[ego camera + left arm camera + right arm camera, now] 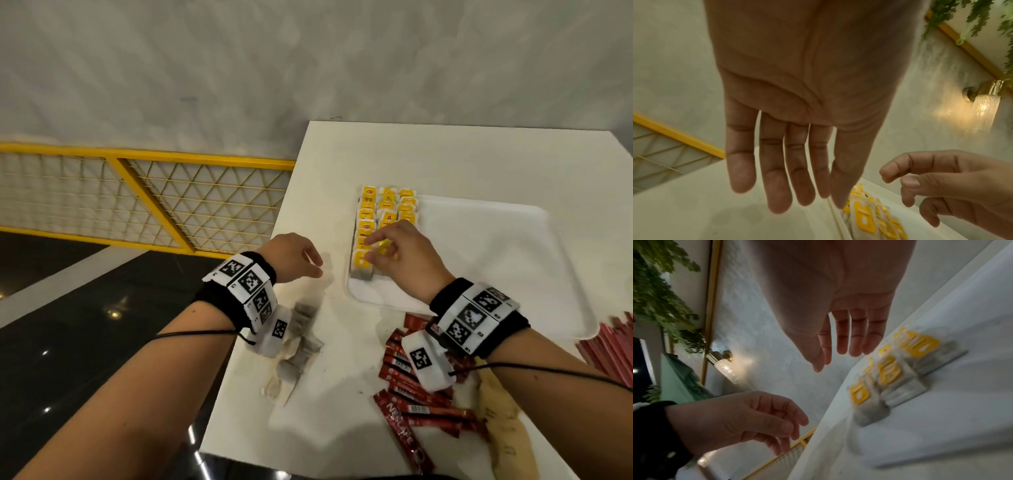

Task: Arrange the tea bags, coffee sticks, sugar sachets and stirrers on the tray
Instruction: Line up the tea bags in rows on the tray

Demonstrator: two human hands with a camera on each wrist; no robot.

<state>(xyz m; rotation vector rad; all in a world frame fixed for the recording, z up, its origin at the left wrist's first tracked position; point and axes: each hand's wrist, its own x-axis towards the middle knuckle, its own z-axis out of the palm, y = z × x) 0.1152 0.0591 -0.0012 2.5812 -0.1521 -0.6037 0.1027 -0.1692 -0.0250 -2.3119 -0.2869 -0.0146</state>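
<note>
A white tray [496, 257] lies on the white table [376, 150]. Tea bags with yellow tags [387, 209] lie in three rows along its left side. My right hand [371, 248] hovers over the near end of those rows, fingers loosely extended and holding nothing. The right wrist view shows its empty fingers [840, 344] above the tea bags [890, 374]. My left hand [313, 265] hangs just left of the tray, relaxed and empty, its fingers [777, 178] straight in the left wrist view. Loose grey tea bags [301, 342] lie under my left wrist.
Red coffee sticks [411, 401] are scattered at the table's near side under my right wrist. Beige sugar sachets [503, 428] lie to their right. Red stirrers [609, 346] lie at the right edge. A yellow mesh railing [154, 198] stands left of the table.
</note>
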